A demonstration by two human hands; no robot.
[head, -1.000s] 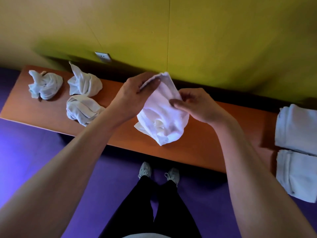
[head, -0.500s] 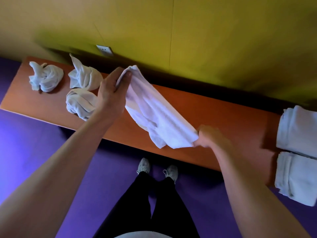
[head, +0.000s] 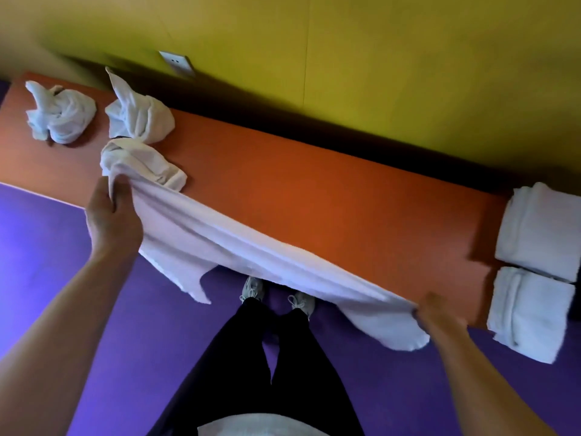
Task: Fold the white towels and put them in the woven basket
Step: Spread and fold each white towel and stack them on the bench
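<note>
Now the towel (head: pixel 251 256), bunched a second ago, is stretched along the bench's (head: pixel 314 190) near edge; your left hand (head: pixel 110 215) and right hand (head: pixel 440 313) each pinch an end. Folding can start; no basket visible.

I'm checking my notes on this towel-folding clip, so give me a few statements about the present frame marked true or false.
1. Both hands hold one towel stretched out between them. True: the left hand grips one end and the right hand the other end of the stretched towel.
2. Three crumpled towels lie at the left end of the orange table. True.
3. The woven basket stands in the middle of the table. False: no basket is in view.
4. The folded towels are at the left end of the table. False: two lie at the right end.
5. The wall behind the table is purple. False: the wall is yellow-green; the floor is purple.
</note>
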